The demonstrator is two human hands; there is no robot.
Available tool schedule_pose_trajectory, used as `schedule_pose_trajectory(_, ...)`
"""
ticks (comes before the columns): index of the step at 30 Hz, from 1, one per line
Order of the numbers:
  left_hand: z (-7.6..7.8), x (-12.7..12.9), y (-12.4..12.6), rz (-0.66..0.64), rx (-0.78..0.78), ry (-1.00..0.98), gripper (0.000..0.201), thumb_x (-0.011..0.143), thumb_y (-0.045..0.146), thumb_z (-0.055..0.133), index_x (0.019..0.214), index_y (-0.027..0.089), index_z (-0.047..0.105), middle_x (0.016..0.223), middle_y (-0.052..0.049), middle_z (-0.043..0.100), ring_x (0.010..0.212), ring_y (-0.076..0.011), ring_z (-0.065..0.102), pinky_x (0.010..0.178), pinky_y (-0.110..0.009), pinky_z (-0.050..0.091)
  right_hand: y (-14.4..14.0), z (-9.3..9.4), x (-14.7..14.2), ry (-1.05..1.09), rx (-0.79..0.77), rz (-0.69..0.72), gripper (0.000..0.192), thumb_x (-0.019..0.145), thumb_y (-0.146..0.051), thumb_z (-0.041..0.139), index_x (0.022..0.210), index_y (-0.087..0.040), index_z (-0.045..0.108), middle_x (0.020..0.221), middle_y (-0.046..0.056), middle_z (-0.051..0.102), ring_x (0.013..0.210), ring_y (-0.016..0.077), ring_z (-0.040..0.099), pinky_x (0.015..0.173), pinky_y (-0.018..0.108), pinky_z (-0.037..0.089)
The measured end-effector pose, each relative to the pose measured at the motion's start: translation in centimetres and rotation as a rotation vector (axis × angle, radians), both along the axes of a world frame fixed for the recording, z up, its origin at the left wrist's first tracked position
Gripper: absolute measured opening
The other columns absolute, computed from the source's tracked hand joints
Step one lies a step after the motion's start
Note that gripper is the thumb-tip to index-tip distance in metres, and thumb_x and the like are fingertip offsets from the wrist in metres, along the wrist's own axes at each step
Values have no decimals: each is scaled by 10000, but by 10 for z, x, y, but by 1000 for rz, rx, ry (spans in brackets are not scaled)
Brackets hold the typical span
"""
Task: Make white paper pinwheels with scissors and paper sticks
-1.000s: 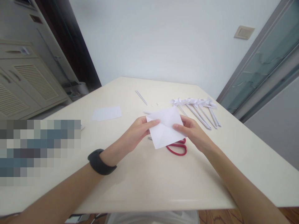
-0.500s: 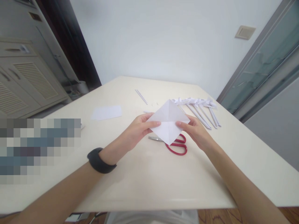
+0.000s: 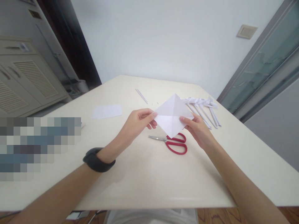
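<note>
A square sheet of white paper (image 3: 172,115), turned cornerwise with crossing crease lines, is held up above the table. My left hand (image 3: 143,120) pinches its left corner between thumb and fingers. At the right corner my right hand (image 3: 197,127) grips it, thumb on top and fingers underneath. Below the paper lie scissors with red handles (image 3: 177,148), their blades pointing left; the paper's lower corner overlaps part of a handle. Several folded white paper pieces with rolled paper sticks (image 3: 202,113) lie behind my right hand, partly covered by the sheet.
White paper sheets (image 3: 107,111) lie on the left of the cream table (image 3: 144,183). Two thin paper sticks (image 3: 141,96) and small scraps are farther back. A blurred-out patch (image 3: 39,146) covers the left side. The wall (image 3: 163,40) stands behind the table.
The paper has shifted slightly up and right and tilted. My left hand has slid outward to its left corner, with its fingers now showing below. The scissors have stayed in place.
</note>
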State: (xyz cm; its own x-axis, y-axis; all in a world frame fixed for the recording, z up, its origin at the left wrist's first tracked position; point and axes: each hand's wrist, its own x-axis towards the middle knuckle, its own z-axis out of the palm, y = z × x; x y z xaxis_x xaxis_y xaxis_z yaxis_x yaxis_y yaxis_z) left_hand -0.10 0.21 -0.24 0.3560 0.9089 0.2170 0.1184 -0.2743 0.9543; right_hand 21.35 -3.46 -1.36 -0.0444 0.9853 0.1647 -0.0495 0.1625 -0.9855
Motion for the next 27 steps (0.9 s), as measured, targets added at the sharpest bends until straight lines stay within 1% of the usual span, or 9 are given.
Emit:
schedule_pose_trajectory(3, -1, 2, -2, -82, -83, -91, 316, 824, 411, 546, 628, 163, 531, 568, 10, 526, 559, -112, 511, 578, -241, 404, 0, -2, 0, 26, -11, 47, 269, 801, -321, 622, 1035, -190, 638, 962, 57, 677, 841, 191, 617, 722, 304, 490)
schedule_pose_trajectory(6, -5, 6, -5, -179, -168, -154, 392, 839, 405, 521, 545, 177, 397, 507, 46, 358, 498, -98, 436, 561, -254, 366, -1, -2, -2, 72, -29, 86, 255, 798, -320, 626, 1007, -174, 632, 950, 61, 678, 847, 192, 622, 746, 310, 492)
schedule_pose_trajectory(9, -8, 9, -9, -222, -190, -144, 394, 839, 385, 528, 540, 183, 369, 504, 62, 243, 475, -94, 389, 532, -260, 320, -3, 0, -4, 94, -54, 138, 239, 804, -339, 620, 969, -166, 627, 924, 62, 680, 834, 187, 627, 754, 306, 485)
schedule_pose_trajectory(11, -8, 11, -11, -235, -188, -138, 373, 834, 375, 537, 549, 182, 392, 507, 61, 244, 473, -96, 381, 510, -261, 297, -4, 1, -6, 91, -80, 173, 251, 809, -356, 614, 969, -164, 622, 921, 65, 679, 831, 188, 630, 764, 308, 483)
schedule_pose_trajectory(16, -6, 12, -12, -201, -150, -107, 315, 824, 352, 544, 577, 176, 458, 491, 49, 347, 470, -95, 368, 493, -258, 273, -4, 0, -6, 28, -75, 187, 292, 838, -422, 563, 990, -177, 606, 937, 70, 660, 803, 185, 616, 739, 309, 487)
schedule_pose_trajectory(19, -5, 9, -9, -114, -73, -58, 313, 827, 343, 539, 576, 174, 458, 465, 44, 396, 468, -95, 359, 502, -261, 265, 0, -3, 0, -160, 30, 36, 388, 888, -526, 414, 860, -187, 600, 833, 57, 635, 706, 160, 585, 679, 296, 477)
schedule_pose_trajectory(22, -4, 4, -5, -13, -1, -26, 296, 825, 347, 536, 593, 176, 467, 450, 43, 409, 472, -104, 376, 521, -265, 280, 5, -6, 8, -510, 139, -129, 421, 903, -536, 358, 812, -197, 590, 799, 49, 624, 707, 161, 571, 679, 301, 456)
schedule_pose_trajectory(25, -3, 1, -2, 42, 29, -33, 273, 818, 362, 539, 623, 176, 492, 448, 47, 388, 471, -107, 374, 532, -267, 292, 5, -5, 11, -831, 150, -152, 299, 888, -457, 444, 848, -212, 609, 854, 46, 639, 758, 179, 571, 691, 315, 437)
schedule_pose_trajectory(27, -3, 0, -1, 68, 40, -41, 272, 810, 370, 548, 627, 175, 498, 461, 45, 390, 467, -102, 365, 528, -265, 291, 3, -4, 9, -929, 121, -93, 238, 872, -407, 479, 832, -217, 616, 878, 43, 641, 778, 182, 571, 688, 312, 432)
